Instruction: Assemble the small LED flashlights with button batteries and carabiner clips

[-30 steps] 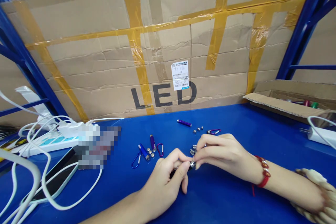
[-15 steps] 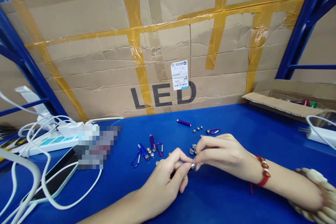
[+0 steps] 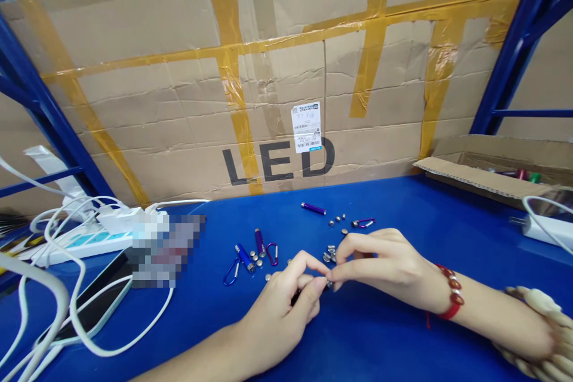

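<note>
My left hand [image 3: 284, 301] is closed around a small dark piece with a silver end [image 3: 328, 285], mostly hidden by the fingers. At that silver end, the fingertips of my right hand [image 3: 389, 262] are pinched together; what they hold is hidden. Just beyond the right fingers lie several silver button cells [image 3: 330, 255]. To the left of them are a blue mini flashlight tube [image 3: 244, 258] with a blue carabiner [image 3: 231, 273], and a purple tube [image 3: 260, 243] beside a purple carabiner [image 3: 273, 254]. More button cells [image 3: 253, 256] sit between these.
Farther back lie another purple tube [image 3: 313, 209], small silver pieces [image 3: 338, 219] and a purple carabiner with a cap [image 3: 364, 223]. White cables [image 3: 80, 286], a power strip [image 3: 83, 242] and a phone [image 3: 102, 292] occupy the left. An open cardboard box [image 3: 474, 176] stands right.
My right hand has shifted slightly, its fingertips closing over more of the silver end. A button cell behind that hand shows more fully. My left hand stays nearly still.
</note>
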The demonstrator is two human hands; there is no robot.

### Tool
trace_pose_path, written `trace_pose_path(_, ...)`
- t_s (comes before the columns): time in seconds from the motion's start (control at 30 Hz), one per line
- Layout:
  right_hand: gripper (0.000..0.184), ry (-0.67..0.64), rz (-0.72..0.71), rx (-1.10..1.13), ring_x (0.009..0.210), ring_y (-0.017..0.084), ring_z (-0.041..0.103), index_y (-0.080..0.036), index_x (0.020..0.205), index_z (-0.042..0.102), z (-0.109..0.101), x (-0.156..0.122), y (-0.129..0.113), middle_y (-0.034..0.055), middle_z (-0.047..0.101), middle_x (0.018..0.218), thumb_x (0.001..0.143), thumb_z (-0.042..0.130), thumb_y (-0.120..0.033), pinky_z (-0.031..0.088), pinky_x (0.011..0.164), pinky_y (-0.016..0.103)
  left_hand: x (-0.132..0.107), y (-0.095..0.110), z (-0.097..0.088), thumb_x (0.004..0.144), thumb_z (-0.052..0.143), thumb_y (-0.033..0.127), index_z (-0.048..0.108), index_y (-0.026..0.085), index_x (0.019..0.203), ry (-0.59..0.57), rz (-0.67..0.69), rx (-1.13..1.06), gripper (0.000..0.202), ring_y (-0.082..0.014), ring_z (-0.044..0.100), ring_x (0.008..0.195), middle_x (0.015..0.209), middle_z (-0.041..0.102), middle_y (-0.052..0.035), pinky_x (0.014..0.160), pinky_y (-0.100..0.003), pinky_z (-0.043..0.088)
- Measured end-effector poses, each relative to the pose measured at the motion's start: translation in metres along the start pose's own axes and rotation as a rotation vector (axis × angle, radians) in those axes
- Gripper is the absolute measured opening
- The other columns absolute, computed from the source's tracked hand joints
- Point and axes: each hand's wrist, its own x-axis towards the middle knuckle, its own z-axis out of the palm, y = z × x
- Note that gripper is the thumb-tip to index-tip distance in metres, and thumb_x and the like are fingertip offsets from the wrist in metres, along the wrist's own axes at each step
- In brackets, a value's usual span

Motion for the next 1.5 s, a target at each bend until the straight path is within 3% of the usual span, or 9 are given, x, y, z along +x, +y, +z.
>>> trace_pose_path(0.23, 0.020, 0.015, -0.003, -0.016, 0.052, 0.005, 0.054, -0.020, 0.083, 0.066, 0.000, 0.002, 0.000, 0.0010, 0.063, 0.074, 0.091, 0.048, -0.018, 0.038, 0.048, 0.017, 0.000, -0.001, 0.000, 0.096, 0.028, 0.037, 0.045, 0.017, 0.100, 0.009, -0.019, 0.030, 0.027, -0.0089, 0.036, 0.047, 0.053, 0.044, 0.0075, 0.054, -0.022, 0.030)
trace_pose_path(0.47, 0.018, -0.005, 0.000, 0.020, 0.059, 0.006, 0.061, -0.016, 0.088, 0.065, 0.002, 0.002, 0.001, 0.0026, 0.066, 0.078, 0.092, 0.047, -0.018, 0.042, 0.051, 0.015, 0.002, -0.001, 0.000, 0.096, 0.029, 0.034, 0.044, 0.018, 0.102, 0.017, -0.012, 0.051, 0.023, -0.0093, 0.036, 0.047, 0.054, 0.046, 0.0074, 0.054, -0.022, 0.030)
trace_pose_path(0.73, 0.015, -0.032, 0.054, 0.007, 0.061, 0.006, 0.062, -0.019, 0.093, 0.065, 0.008, -0.003, 0.002, 0.0012, 0.067, 0.083, 0.091, 0.050, -0.022, 0.043, 0.051, 0.016, 0.003, 0.002, 0.000, 0.096, 0.027, 0.031, 0.042, 0.019, 0.103, 0.033, -0.010, 0.145, 0.021, -0.0107, 0.041, 0.051, 0.055, 0.046, 0.0079, 0.057, -0.022, 0.031)
trace_pose_path(0.93, 0.019, -0.031, 0.081, 0.010, 0.064, 0.007, 0.062, -0.019, 0.094, 0.066, 0.008, -0.002, 0.000, 0.0019, 0.068, 0.083, 0.092, 0.048, -0.024, 0.044, 0.053, 0.016, -0.001, 0.006, 0.004, 0.089, 0.045, 0.027, 0.042, 0.024, 0.101, 0.077, -0.053, 0.256, 0.013, -0.0103, 0.037, 0.049, 0.060, 0.042, 0.0088, 0.049, -0.021, 0.028)
trace_pose_path(1.1, 0.023, -0.021, 0.080, 0.003, 0.063, 0.006, 0.061, -0.019, 0.093, 0.067, 0.007, 0.001, 0.000, 0.0024, 0.067, 0.081, 0.093, 0.046, -0.026, 0.045, 0.053, 0.015, -0.002, 0.009, 0.005, 0.089, 0.042, 0.028, 0.042, 0.023, 0.095, 0.113, -0.092, 0.223, 0.008, -0.0106, 0.038, 0.052, 0.062, 0.041, 0.0075, 0.048, -0.020, 0.029)
trace_pose_path(1.3, 0.020, -0.012, 0.115, 0.035, 0.060, 0.006, 0.059, -0.020, 0.093, 0.068, 0.007, 0.000, -0.001, 0.0022, 0.065, 0.082, 0.092, 0.049, -0.027, 0.042, 0.050, 0.015, 0.000, 0.013, 0.003, 0.094, 0.033, 0.035, 0.045, 0.020, 0.087, 0.099, -0.068, 0.189, 0.020, -0.0109, 0.040, 0.055, 0.063, 0.041, 0.0061, 0.053, -0.022, 0.029)
trace_pose_path(1.5, 0.018, 0.019, 0.168, 0.180, 0.063, 0.007, 0.060, -0.018, 0.089, 0.069, 0.007, 0.001, -0.001, 0.0034, 0.065, 0.081, 0.089, 0.053, -0.025, 0.047, 0.057, 0.015, 0.001, 0.009, 0.003, 0.096, 0.026, 0.031, 0.044, 0.020, 0.078, 0.116, -0.037, 0.229, 0.028, -0.0129, 0.043, 0.063, 0.067, 0.044, 0.0040, 0.062, -0.024, 0.032)
